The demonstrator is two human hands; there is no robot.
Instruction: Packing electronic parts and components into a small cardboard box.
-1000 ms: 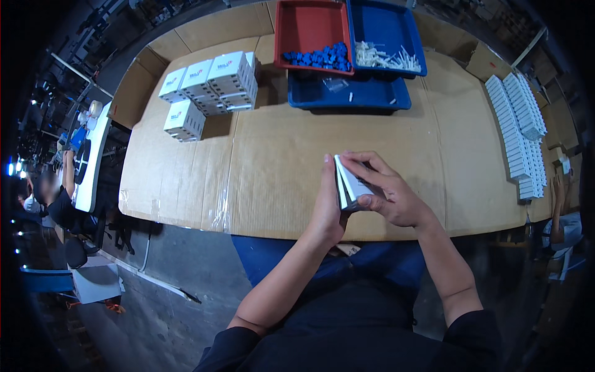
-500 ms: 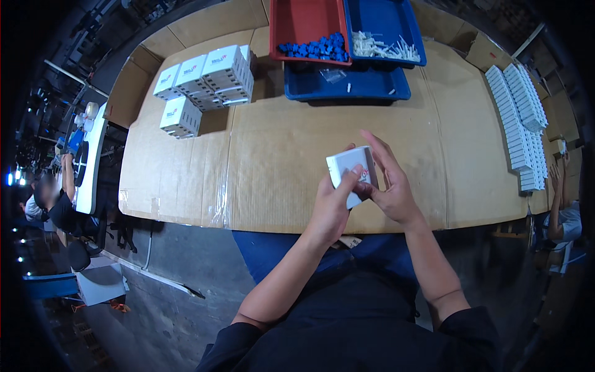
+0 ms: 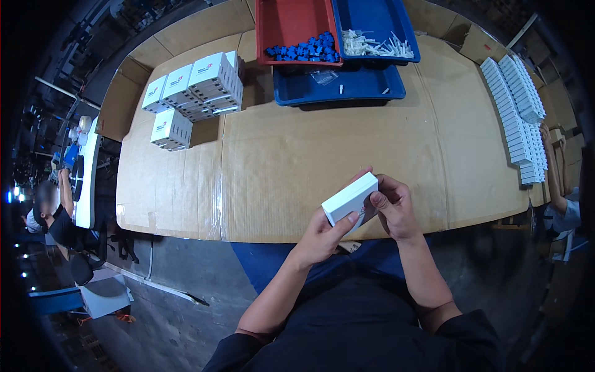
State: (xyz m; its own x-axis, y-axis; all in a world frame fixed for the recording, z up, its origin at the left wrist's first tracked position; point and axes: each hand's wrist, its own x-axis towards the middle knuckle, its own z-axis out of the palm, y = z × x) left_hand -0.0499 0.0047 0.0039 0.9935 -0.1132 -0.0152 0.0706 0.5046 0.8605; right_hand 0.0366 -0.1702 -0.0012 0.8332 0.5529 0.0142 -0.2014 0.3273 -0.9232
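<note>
A white, flat, box-shaped piece with a small red mark [image 3: 351, 197] is held between my two hands over the front part of the cardboard-covered table. My left hand [image 3: 323, 239] grips its left end, thumb on the face turned toward me. On the right end, my right hand [image 3: 395, 209] closes round it, with the thumb on the same face and fingers behind. The piece is tilted, so a plain long side faces up. The fingers behind it are mostly hidden.
Stacked white pieces [image 3: 197, 87] stand at the far left, long rows of white pieces [image 3: 517, 121] at the right. A red tray [image 3: 297, 25] holds blue parts; a blue tray [image 3: 375, 18] holds white pins. Before them lies another blue tray [image 3: 304, 93]. Co-workers sit at both sides.
The white piece has tipped so its long side now faces up, and it has come nearer to me. My right hand, its fingers stretched out before, has closed on it.
</note>
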